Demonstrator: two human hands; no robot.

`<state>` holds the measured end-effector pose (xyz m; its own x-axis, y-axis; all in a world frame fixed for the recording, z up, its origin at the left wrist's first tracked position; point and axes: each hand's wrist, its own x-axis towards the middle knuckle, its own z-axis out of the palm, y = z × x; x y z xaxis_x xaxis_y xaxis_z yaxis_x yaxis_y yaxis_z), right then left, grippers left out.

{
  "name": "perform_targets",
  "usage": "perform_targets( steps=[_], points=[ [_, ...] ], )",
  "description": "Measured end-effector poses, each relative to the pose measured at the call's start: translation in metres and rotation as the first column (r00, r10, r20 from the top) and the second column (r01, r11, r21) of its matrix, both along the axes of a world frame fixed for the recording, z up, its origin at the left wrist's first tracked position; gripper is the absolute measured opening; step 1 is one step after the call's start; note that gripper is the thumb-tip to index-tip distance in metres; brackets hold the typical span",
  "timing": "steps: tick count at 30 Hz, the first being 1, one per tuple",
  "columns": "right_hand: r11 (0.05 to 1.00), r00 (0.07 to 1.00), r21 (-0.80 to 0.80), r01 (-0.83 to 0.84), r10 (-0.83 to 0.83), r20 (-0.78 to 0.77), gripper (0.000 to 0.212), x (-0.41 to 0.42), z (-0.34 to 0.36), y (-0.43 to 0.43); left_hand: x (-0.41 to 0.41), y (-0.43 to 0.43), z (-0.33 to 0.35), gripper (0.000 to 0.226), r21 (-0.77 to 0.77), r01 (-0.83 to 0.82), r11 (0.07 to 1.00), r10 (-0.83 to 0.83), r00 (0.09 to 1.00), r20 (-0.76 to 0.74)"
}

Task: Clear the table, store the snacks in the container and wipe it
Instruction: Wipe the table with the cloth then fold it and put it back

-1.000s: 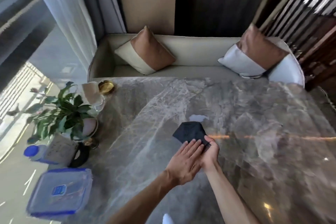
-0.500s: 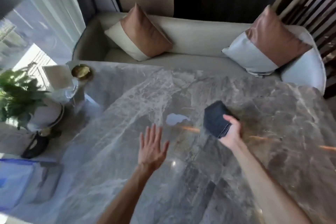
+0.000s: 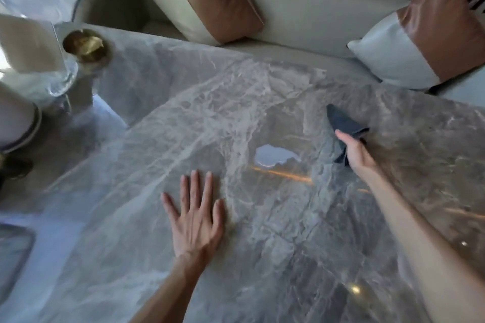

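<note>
My right hand [image 3: 354, 153] grips a folded dark blue cloth [image 3: 343, 120] at the right of the grey marble table [image 3: 236, 102], with the cloth's tip pointing away from me. My left hand [image 3: 195, 214] lies flat on the marble near the middle, fingers spread, holding nothing. A corner of the clear plastic container [image 3: 13, 252] shows at the left edge, blurred. A pale bright patch [image 3: 275, 156] lies on the marble between my hands; I cannot tell whether it is a reflection or a wet spot.
At the far left stand a brass dish [image 3: 85, 44], a glass vessel with a card [image 3: 31, 44] and a white pot [image 3: 15, 118]. A cream sofa [image 3: 315, 10] with two brown-and-white cushions runs along the table's far edge.
My hands have parted: the right carried the cloth to the right, and the left came off it and settled flat on the marble. The view has moved closer to the table.
</note>
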<state>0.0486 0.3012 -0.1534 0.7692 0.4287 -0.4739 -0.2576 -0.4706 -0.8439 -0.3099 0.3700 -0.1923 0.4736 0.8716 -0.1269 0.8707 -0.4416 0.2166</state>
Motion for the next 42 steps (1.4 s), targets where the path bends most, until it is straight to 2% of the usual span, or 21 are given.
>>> perform_targets(
  steps=[2, 3, 6, 9, 11, 13, 14, 16, 18, 20, 21, 24, 28, 29, 30, 33, 35, 36, 38, 40, 42],
  points=[
    [0.997, 0.999, -0.068, -0.024, 0.021, -0.045, 0.126, -0.02, -0.009, 0.003, -0.002, 0.001, 0.001, 0.062, -0.018, -0.007, 1.0, 0.008, 0.999, 0.039],
    [0.994, 0.998, -0.102, -0.033, 0.026, -0.065, 0.126, -0.033, -0.012, 0.005, -0.003, 0.002, 0.001, 0.063, -0.024, -0.011, 1.0, 0.013, 0.999, 0.053],
    [0.983, 0.997, -0.169, -0.075, 0.076, 0.001, 0.087, -0.077, -0.015, 0.021, -0.004, 0.002, 0.001, 0.065, -0.041, -0.008, 0.999, 0.011, 0.997, 0.075],
    [0.939, 0.942, -0.196, -0.283, 0.31, 0.128, 0.078, -0.112, -0.01, 0.04, -0.003, 0.003, 0.0, 0.065, -0.055, -0.007, 0.998, 0.012, 0.997, 0.074],
    [0.781, 0.756, -0.378, -0.497, 0.603, 0.253, 0.075, -0.136, -0.016, 0.05, -0.003, 0.003, 0.0, 0.065, -0.063, -0.014, 0.998, 0.017, 0.998, 0.053],
    [0.594, 0.481, -0.611, -0.523, 0.797, 0.364, 0.067, -0.163, -0.021, 0.052, -0.003, 0.003, 0.001, 0.065, -0.077, -0.018, 0.997, 0.022, 0.999, 0.043],
    [0.546, 0.403, -0.662, -0.514, 0.835, 0.375, 0.066, -0.171, -0.023, 0.049, -0.003, 0.003, 0.001, 0.065, -0.081, -0.017, 0.997, 0.021, 0.999, 0.045],
    [0.492, 0.378, -0.692, -0.528, 0.866, 0.328, 0.067, -0.177, -0.024, 0.046, -0.004, 0.004, 0.002, 0.065, -0.084, -0.017, 0.996, 0.021, 0.999, 0.049],
    [0.529, 0.461, -0.654, -0.541, 0.837, 0.295, 0.068, -0.176, -0.016, 0.048, -0.002, 0.002, 0.004, 0.065, -0.092, -0.017, 0.996, 0.023, 0.998, 0.061],
    [0.651, 0.575, -0.635, -0.415, 0.729, 0.371, 0.068, -0.181, -0.018, 0.059, -0.003, 0.002, 0.003, 0.066, -0.095, -0.022, 0.995, 0.029, 0.997, 0.069],
    [0.669, 0.58, -0.672, -0.318, 0.698, 0.42, 0.069, -0.187, -0.022, 0.066, -0.002, 0.003, 0.003, 0.066, -0.098, -0.026, 0.995, 0.034, 0.997, 0.073],
    [0.613, 0.458, -0.775, -0.152, 0.739, 0.495, 0.071, -0.21, -0.036, 0.081, -0.003, 0.004, 0.003, 0.067, -0.099, -0.025, 0.995, 0.033, 0.996, 0.079],
    [0.59, 0.302, -0.787, -0.18, 0.795, 0.526, 0.061, -0.211, -0.035, 0.048, -0.004, 0.003, 0.001, 0.067, -0.098, -0.026, 0.995, 0.034, 0.996, 0.079],
    [0.57, 0.3, -0.802, -0.179, 0.808, 0.508, 0.061, -0.2, -0.032, 0.037, -0.004, 0.004, 0.001, 0.067, -0.094, -0.031, 0.995, 0.039, 0.996, 0.079],
    [0.56, 0.343, -0.812, -0.164, 0.804, 0.485, 0.062, -0.184, -0.031, 0.03, -0.003, 0.005, 0.002, 0.068, -0.098, -0.033, 0.995, 0.041, 0.996, 0.078],
    [0.6, 0.582, -0.799, -0.042, 0.664, 0.469, 0.07, -0.134, -0.034, 0.044, -0.002, 0.005, 0.002, 0.072, -0.105, -0.023, 0.994, 0.031, 0.997, 0.076],
    [0.635, 0.62, -0.772, -0.027, 0.616, 0.486, 0.074, -0.129, -0.037, 0.077, -0.001, 0.006, 0.003, 0.073, -0.102, -0.021, 0.995, 0.028, 0.997, 0.072],
    [0.646, 0.591, -0.761, -0.061, 0.638, 0.494, 0.072, -0.139, -0.039, 0.092, -0.001, 0.006, 0.004, 0.073, -0.101, -0.02, 0.995, 0.027, 0.997, 0.074],
    [0.636, 0.443, -0.756, -0.155, 0.729, 0.522, 0.064, -0.171, -0.041, 0.105, -0.001, 0.006, 0.005, 0.073, -0.107, -0.022, 0.994, 0.031, 0.996, 0.085],
    [0.6, 0.272, -0.768, -0.223, 0.795, 0.542, 0.059, -0.207, -0.038, 0.086, -0.003, 0.005, 0.006, 0.074, -0.105, -0.025, 0.994, 0.035, 0.995, 0.095],
    [0.549, 0.165, -0.784, -0.29, 0.835, 0.524, 0.057, -0.223, -0.031, 0.041, -0.003, 0.006, 0.007, 0.075, -0.116, -0.025, 0.993, 0.036, 0.995, 0.095]
  ],
)
